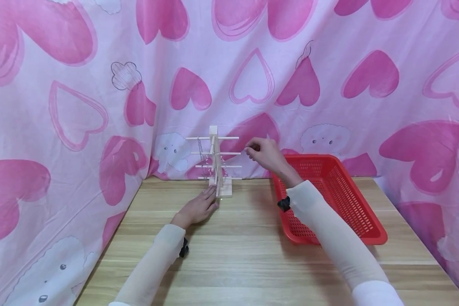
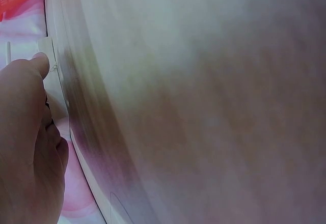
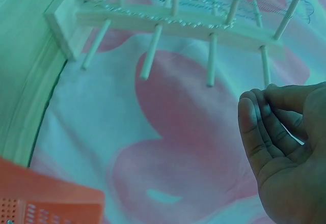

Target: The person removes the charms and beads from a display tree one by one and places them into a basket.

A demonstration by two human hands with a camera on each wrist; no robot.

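Note:
A wooden jewelry rack (image 1: 213, 132) with several rows of thin pegs stands upright at the back of the table. Fine silvery chains (image 1: 200, 148) hang on its pegs, mostly on the left side; beaded chains (image 3: 178, 21) also show along the post in the right wrist view. My left hand (image 1: 198, 208) grips the front left of the rack's base (image 2: 57, 94), its thumb close to a small thin loop. Thumb and fingertips together, my right hand (image 1: 265, 154) is beside the upper right peg ends (image 3: 265, 68). Nothing can be made out in its fingers.
A red perforated basket (image 1: 372, 225) sits on the right of the wooden table (image 1: 229, 263), under my right forearm. Something small and shiny lies in its corner in the right wrist view. A pink heart-patterned cloth (image 1: 222, 55) hangs behind the rack and along both sides.

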